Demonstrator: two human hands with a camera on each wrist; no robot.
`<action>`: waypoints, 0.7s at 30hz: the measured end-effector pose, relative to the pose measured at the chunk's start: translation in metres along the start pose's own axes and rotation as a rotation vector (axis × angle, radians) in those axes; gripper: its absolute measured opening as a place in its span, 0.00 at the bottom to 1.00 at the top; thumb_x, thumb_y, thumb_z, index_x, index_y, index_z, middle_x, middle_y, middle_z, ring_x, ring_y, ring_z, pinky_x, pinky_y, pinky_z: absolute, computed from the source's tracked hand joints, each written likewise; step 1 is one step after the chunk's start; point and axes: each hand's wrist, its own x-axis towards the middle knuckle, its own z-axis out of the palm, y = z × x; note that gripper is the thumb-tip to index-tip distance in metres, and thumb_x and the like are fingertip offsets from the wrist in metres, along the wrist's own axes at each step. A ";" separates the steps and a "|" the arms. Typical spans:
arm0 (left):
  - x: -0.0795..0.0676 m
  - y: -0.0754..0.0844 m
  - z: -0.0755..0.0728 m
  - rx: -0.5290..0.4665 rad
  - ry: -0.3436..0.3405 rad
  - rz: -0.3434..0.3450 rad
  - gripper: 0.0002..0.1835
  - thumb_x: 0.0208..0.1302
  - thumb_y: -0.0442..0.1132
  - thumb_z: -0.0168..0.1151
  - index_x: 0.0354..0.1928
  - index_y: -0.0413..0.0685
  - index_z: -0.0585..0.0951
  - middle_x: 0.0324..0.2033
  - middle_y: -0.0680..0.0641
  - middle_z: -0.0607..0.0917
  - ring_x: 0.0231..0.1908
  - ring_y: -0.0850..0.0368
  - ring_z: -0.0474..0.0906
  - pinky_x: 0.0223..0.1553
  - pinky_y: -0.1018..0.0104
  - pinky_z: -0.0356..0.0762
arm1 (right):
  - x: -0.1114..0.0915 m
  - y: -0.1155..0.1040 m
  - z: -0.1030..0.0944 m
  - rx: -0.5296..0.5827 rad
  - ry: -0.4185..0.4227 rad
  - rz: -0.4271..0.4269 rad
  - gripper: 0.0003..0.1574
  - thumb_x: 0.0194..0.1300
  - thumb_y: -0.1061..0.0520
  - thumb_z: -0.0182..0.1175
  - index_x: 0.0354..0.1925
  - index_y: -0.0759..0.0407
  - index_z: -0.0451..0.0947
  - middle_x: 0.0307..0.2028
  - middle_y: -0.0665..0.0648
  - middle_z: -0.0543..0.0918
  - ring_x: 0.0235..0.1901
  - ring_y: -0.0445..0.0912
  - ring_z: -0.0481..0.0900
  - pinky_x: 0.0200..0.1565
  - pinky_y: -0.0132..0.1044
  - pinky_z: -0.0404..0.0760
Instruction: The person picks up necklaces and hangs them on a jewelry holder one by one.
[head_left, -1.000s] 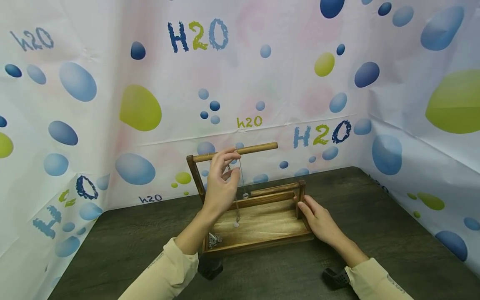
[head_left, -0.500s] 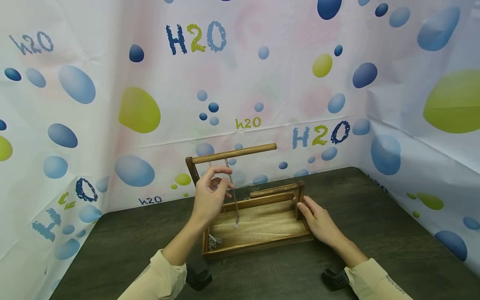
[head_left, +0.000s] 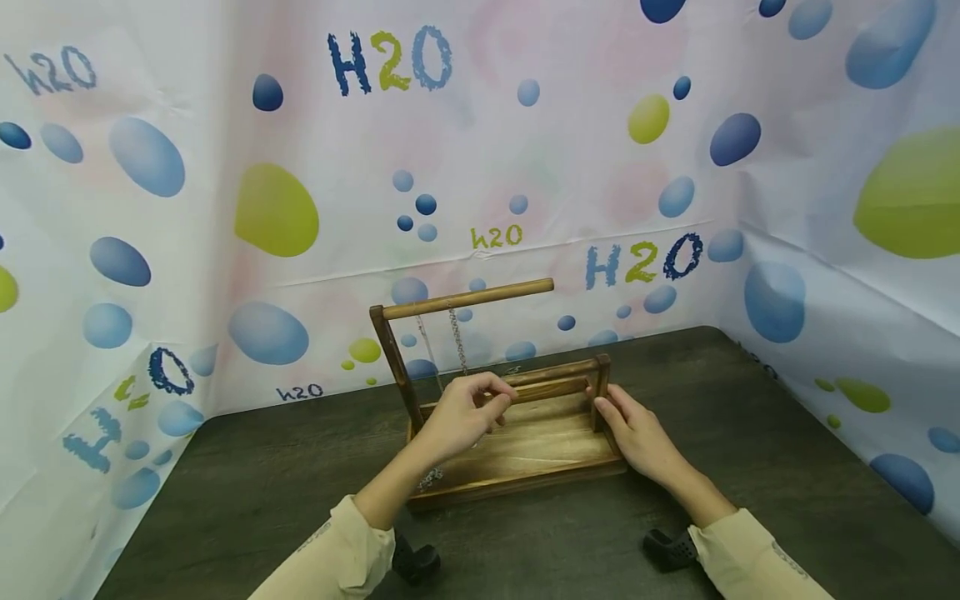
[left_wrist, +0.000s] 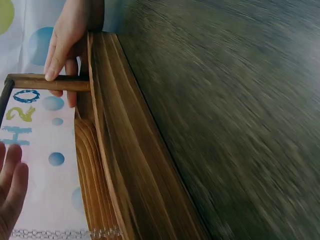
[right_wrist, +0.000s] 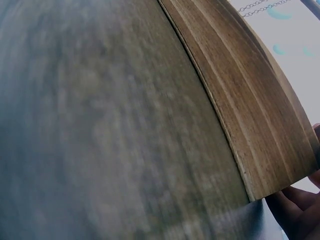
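Left hand has dropped from the chain to the tray, fingers loosely curled, empty; right hand, fingers straight, touches the post.

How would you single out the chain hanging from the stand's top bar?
On the dark table stands a wooden tray stand with a raised top bar. The silver chain hangs from that bar, above the left hand; it alone is thin, metallic and dangling.

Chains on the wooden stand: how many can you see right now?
3. Two chains hang from the top bar: a thin chain nearer the post and a thicker chain beside it. A bunched chain lies in the tray by the left hand, which may hide more.
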 end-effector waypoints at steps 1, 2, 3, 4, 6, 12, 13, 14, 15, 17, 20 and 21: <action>0.002 -0.001 0.001 -0.001 0.006 -0.002 0.08 0.76 0.39 0.57 0.47 0.49 0.85 0.35 0.48 0.85 0.28 0.54 0.81 0.29 0.58 0.82 | 0.000 0.000 0.001 0.002 -0.001 -0.003 0.23 0.82 0.49 0.46 0.64 0.61 0.72 0.56 0.66 0.81 0.55 0.62 0.79 0.50 0.61 0.78; 0.003 -0.001 0.001 -0.003 0.011 -0.007 0.08 0.75 0.38 0.57 0.45 0.49 0.86 0.34 0.47 0.85 0.28 0.55 0.81 0.28 0.59 0.82 | 0.001 0.001 0.001 0.003 -0.003 -0.008 0.23 0.82 0.49 0.46 0.63 0.61 0.73 0.56 0.66 0.81 0.55 0.61 0.79 0.50 0.60 0.79; 0.003 -0.002 0.001 -0.007 0.011 -0.010 0.08 0.75 0.38 0.58 0.45 0.49 0.86 0.34 0.46 0.85 0.28 0.54 0.80 0.28 0.60 0.81 | 0.001 0.001 0.001 0.001 -0.001 -0.013 0.23 0.82 0.50 0.46 0.63 0.61 0.73 0.55 0.66 0.81 0.54 0.61 0.79 0.50 0.60 0.79; 0.003 -0.003 0.001 -0.012 0.005 -0.016 0.08 0.75 0.37 0.58 0.44 0.49 0.87 0.33 0.44 0.86 0.27 0.53 0.80 0.28 0.61 0.81 | 0.001 0.002 0.001 -0.002 0.001 -0.016 0.22 0.82 0.50 0.46 0.63 0.61 0.73 0.55 0.65 0.81 0.54 0.60 0.79 0.49 0.59 0.79; 0.004 -0.007 0.000 -0.021 -0.019 -0.033 0.08 0.74 0.37 0.58 0.44 0.48 0.87 0.33 0.44 0.85 0.28 0.50 0.80 0.29 0.61 0.82 | 0.001 0.003 0.000 -0.009 0.006 -0.018 0.21 0.82 0.50 0.46 0.61 0.61 0.73 0.51 0.64 0.82 0.49 0.58 0.80 0.46 0.56 0.79; 0.010 -0.019 0.009 -0.018 -0.059 -0.079 0.10 0.75 0.37 0.57 0.48 0.44 0.87 0.35 0.47 0.85 0.35 0.41 0.80 0.34 0.51 0.83 | 0.003 0.001 -0.004 -0.021 0.004 -0.020 0.19 0.82 0.51 0.46 0.57 0.62 0.74 0.42 0.61 0.81 0.39 0.53 0.76 0.40 0.49 0.75; 0.012 -0.021 0.012 -0.023 -0.061 -0.093 0.11 0.76 0.36 0.56 0.50 0.43 0.86 0.37 0.47 0.85 0.37 0.41 0.81 0.35 0.51 0.83 | 0.003 0.000 -0.004 -0.022 0.002 -0.020 0.19 0.82 0.51 0.46 0.58 0.62 0.74 0.44 0.61 0.82 0.41 0.54 0.77 0.41 0.49 0.76; 0.016 -0.022 0.015 -0.021 -0.064 -0.105 0.12 0.76 0.36 0.56 0.51 0.42 0.85 0.39 0.47 0.85 0.40 0.42 0.81 0.36 0.53 0.83 | 0.002 0.000 -0.004 -0.021 0.002 -0.018 0.20 0.82 0.51 0.46 0.59 0.62 0.74 0.46 0.62 0.82 0.43 0.54 0.78 0.42 0.50 0.77; 0.020 -0.024 0.018 -0.016 -0.069 -0.113 0.12 0.76 0.36 0.55 0.52 0.41 0.85 0.42 0.45 0.86 0.42 0.43 0.81 0.37 0.57 0.82 | 0.002 0.000 -0.004 -0.019 0.002 -0.016 0.20 0.82 0.51 0.46 0.60 0.62 0.73 0.48 0.63 0.83 0.45 0.55 0.79 0.43 0.51 0.78; 0.028 -0.026 0.025 -0.018 -0.077 -0.132 0.14 0.77 0.36 0.54 0.55 0.38 0.83 0.47 0.41 0.86 0.44 0.43 0.82 0.37 0.62 0.79 | 0.001 0.000 -0.004 -0.011 -0.003 -0.009 0.21 0.82 0.50 0.46 0.61 0.61 0.73 0.51 0.64 0.82 0.47 0.56 0.80 0.44 0.53 0.78; 0.039 -0.030 0.033 -0.023 -0.058 -0.141 0.15 0.76 0.34 0.55 0.57 0.36 0.82 0.52 0.37 0.84 0.46 0.47 0.82 0.36 0.68 0.75 | 0.001 0.000 -0.002 -0.003 -0.012 -0.002 0.21 0.82 0.50 0.46 0.61 0.61 0.73 0.50 0.63 0.82 0.46 0.55 0.80 0.43 0.51 0.78; 0.042 -0.031 0.035 -0.042 -0.042 -0.148 0.15 0.75 0.33 0.55 0.58 0.36 0.82 0.53 0.36 0.84 0.42 0.45 0.82 0.33 0.68 0.74 | 0.001 0.000 -0.002 0.000 -0.016 -0.001 0.21 0.82 0.50 0.46 0.60 0.61 0.73 0.47 0.63 0.83 0.44 0.54 0.79 0.42 0.50 0.77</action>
